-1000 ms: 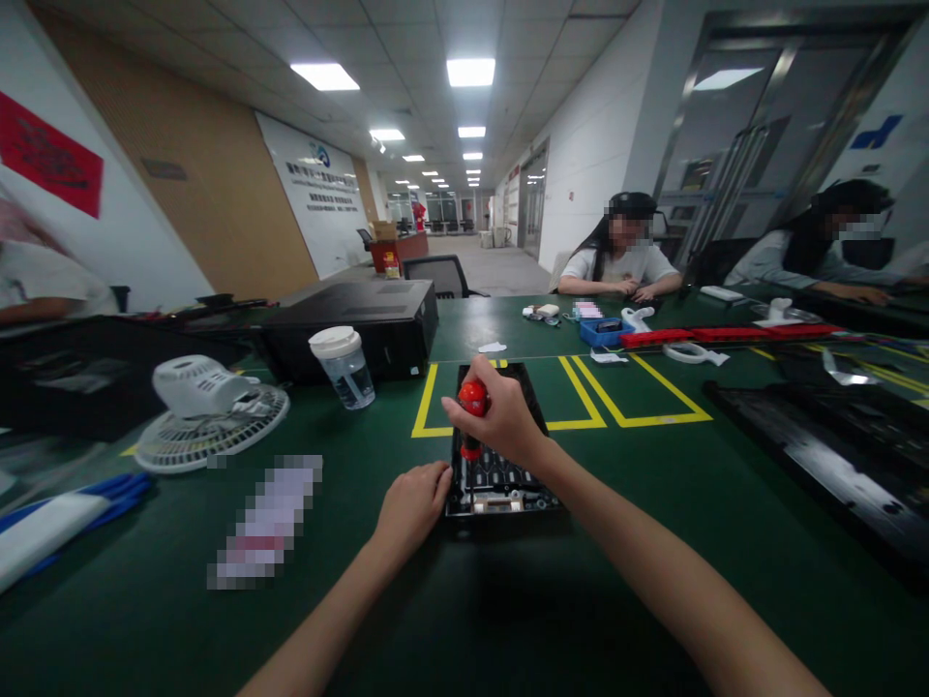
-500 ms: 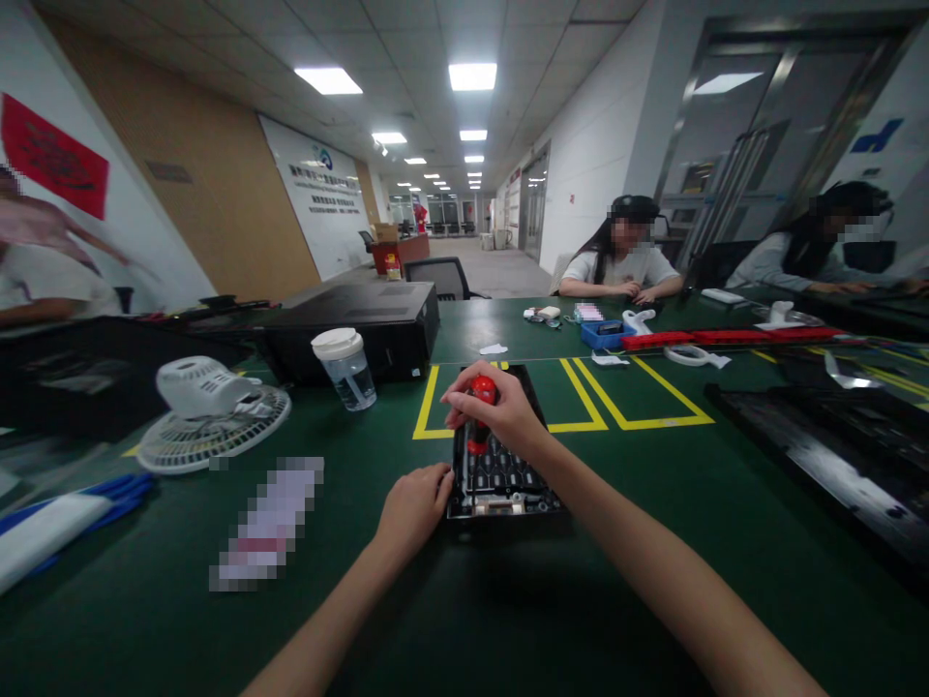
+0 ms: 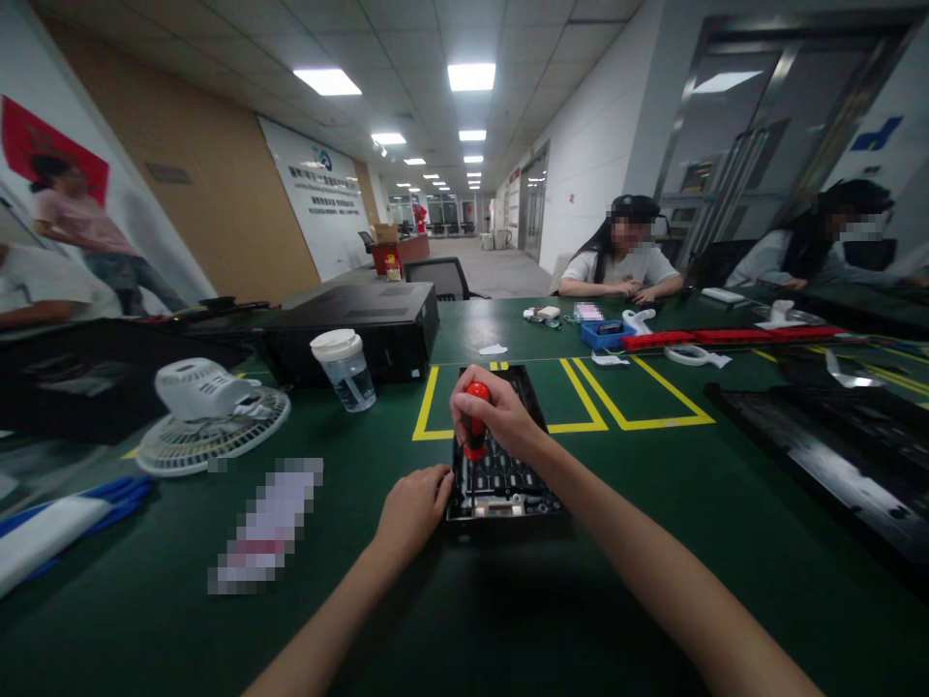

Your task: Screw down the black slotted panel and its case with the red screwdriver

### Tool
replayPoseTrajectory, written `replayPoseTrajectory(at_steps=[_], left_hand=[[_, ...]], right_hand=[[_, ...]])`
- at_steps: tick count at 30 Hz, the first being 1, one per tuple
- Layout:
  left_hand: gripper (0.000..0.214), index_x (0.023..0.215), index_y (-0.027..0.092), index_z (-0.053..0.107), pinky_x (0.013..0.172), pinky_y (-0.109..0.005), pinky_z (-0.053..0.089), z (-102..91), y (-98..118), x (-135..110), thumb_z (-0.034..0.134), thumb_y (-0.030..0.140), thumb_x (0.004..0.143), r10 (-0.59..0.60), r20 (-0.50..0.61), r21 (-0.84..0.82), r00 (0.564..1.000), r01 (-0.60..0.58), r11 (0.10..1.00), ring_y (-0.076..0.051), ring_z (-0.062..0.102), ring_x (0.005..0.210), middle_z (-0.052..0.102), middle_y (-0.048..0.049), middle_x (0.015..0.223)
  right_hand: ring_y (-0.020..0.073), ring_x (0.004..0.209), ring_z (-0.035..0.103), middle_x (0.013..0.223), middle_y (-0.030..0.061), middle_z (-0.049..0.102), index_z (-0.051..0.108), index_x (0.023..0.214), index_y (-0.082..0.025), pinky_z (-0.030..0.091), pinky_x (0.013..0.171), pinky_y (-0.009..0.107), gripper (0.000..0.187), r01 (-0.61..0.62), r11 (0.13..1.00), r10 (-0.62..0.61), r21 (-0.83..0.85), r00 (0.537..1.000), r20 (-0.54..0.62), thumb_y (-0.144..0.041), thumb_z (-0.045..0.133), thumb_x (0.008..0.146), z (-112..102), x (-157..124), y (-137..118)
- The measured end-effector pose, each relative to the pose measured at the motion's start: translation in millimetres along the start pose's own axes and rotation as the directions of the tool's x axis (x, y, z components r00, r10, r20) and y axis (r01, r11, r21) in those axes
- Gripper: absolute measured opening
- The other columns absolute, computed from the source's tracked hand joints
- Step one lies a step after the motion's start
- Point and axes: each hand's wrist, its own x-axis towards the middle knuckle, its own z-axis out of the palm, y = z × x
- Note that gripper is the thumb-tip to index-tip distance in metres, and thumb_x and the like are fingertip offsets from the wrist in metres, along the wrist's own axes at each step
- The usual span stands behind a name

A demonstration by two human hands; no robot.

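A black rectangular panel [image 3: 508, 479] with a grid of parts lies on the green table [image 3: 508, 600] in front of me. My right hand [image 3: 500, 418] is closed round a red-handled screwdriver [image 3: 475, 426], held upright with its tip down on the near left part of the panel. My left hand [image 3: 412, 508] rests on the table with fingers curled against the panel's left near edge; it holds nothing that I can see.
A small white fan [image 3: 210, 411] and a plastic cup [image 3: 344, 368] stand at the left, with a black box [image 3: 370, 324] behind. Yellow tape lines [image 3: 624, 392] mark the table. Another black panel [image 3: 834, 445] lies right. Two people sit opposite; a blue tray [image 3: 602, 332] is near them.
My right hand shifted its grip on the screwdriver handle and lowered slightly. A person has walked into view at the far left. My left hand has stayed put.
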Motion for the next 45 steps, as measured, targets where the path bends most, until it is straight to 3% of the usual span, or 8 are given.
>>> replayPoseTrajectory(at_steps=[5, 13, 22, 45], left_hand=[[0.035, 0.104, 0.022, 0.059, 0.081, -0.028, 0.041, 1.8, -1.8, 0.8, 0.03, 0.035, 0.091, 0.0, -0.008, 0.002, 1.0, 0.0, 1.0, -0.018, 0.06, 0.094, 0.066, -0.0058, 0.102], [0.034, 0.104, 0.022, 0.059, 0.079, -0.028, 0.041, 2.7, -2.6, 0.2, 0.03, 0.035, 0.091, 0.009, -0.013, 0.014, 1.0, -0.009, 1.0, -0.018, 0.06, 0.094, 0.067, -0.0058, 0.101], [0.033, 0.104, 0.023, 0.059, 0.079, -0.029, 0.041, -0.5, 0.7, -0.2, 0.031, 0.034, 0.091, -0.004, -0.004, 0.012, 1.0, 0.004, 1.0, -0.019, 0.06, 0.094, 0.067, -0.0052, 0.101], [0.033, 0.102, 0.021, 0.059, 0.076, -0.027, 0.04, -2.9, 2.4, -0.4, 0.03, 0.033, 0.091, -0.025, 0.024, 0.023, 0.999, 0.024, 0.999, -0.018, 0.061, 0.091, 0.067, -0.0061, 0.1]], right_hand=[[0.0085, 0.046, 0.049, 0.061, -0.0028, 0.05, 0.047, 0.083, -0.015, 0.041, 0.044, 0.02, 0.019, -0.015, 0.992, 0.004, 0.125, 0.996, 0.086, -0.031, 0.037, 0.083, 3.8, -1.2, 1.9], [0.009, 0.054, 0.051, 0.07, -0.0011, 0.049, 0.048, 0.09, -0.015, 0.044, 0.052, 0.022, 0.021, -0.03, 0.996, 0.018, 0.086, 0.991, 0.133, -0.034, 0.039, 0.086, 7.0, -1.5, 0.7], [0.0099, 0.056, 0.052, 0.066, -0.0014, 0.051, 0.047, 0.093, -0.016, 0.045, 0.057, 0.024, 0.018, -0.039, 0.999, 0.036, 0.017, 0.986, 0.16, -0.032, 0.041, 0.088, 7.1, -0.6, -0.9], [0.0081, 0.051, 0.056, 0.061, -0.0059, 0.053, 0.041, 0.084, -0.017, 0.052, 0.054, 0.025, 0.024, -0.047, 0.999, 0.045, 0.021, 0.997, 0.064, -0.035, 0.057, 0.08, 10.5, 0.8, -0.3]])
